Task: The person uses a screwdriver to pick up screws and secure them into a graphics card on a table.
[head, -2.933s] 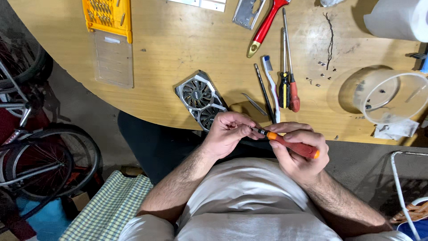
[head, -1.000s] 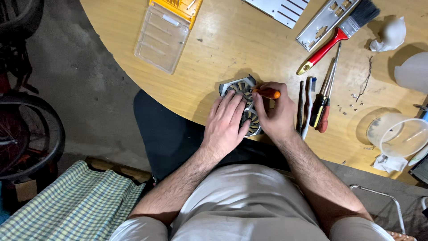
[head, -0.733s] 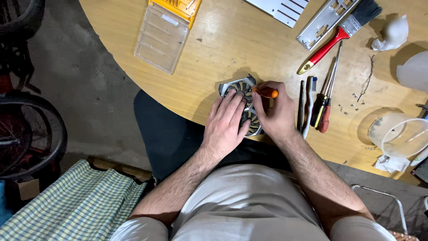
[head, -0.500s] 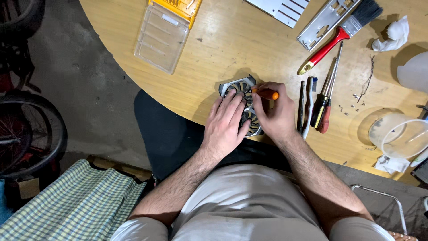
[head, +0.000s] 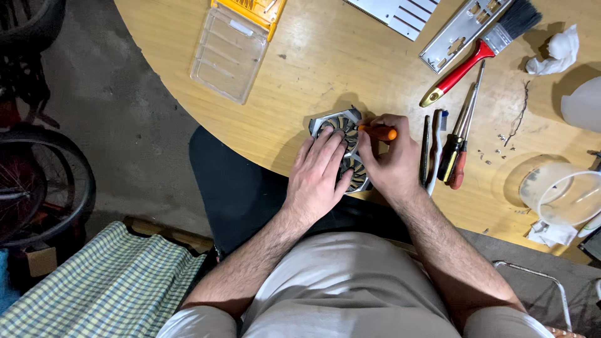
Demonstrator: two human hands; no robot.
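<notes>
A grey twin-fan cooler (head: 339, 122) lies near the front edge of the round wooden table (head: 350, 69). My left hand (head: 319, 175) rests flat on it, fingers spread over the fans, pressing it down. My right hand (head: 389, 164) grips an orange-handled screwdriver (head: 379, 132), held upright with its tip hidden among my fingers over the cooler's right side. Much of the cooler is covered by both hands.
Right of my hands lie several screwdrivers (head: 457, 147) and a toothbrush (head: 436, 145). Farther back are a red-handled paintbrush (head: 474, 52), a metal bracket (head: 460, 28), an open yellow bit case (head: 236, 37), a clear plastic bowl (head: 559, 194) and small screws (head: 501, 138). A bicycle wheel (head: 44, 181) stands left.
Nearly three seconds ago both hands held the screwdriver off the table's edge. Over the last second both hands stay on the cooler, with only slight shifts of the screwdriver.
</notes>
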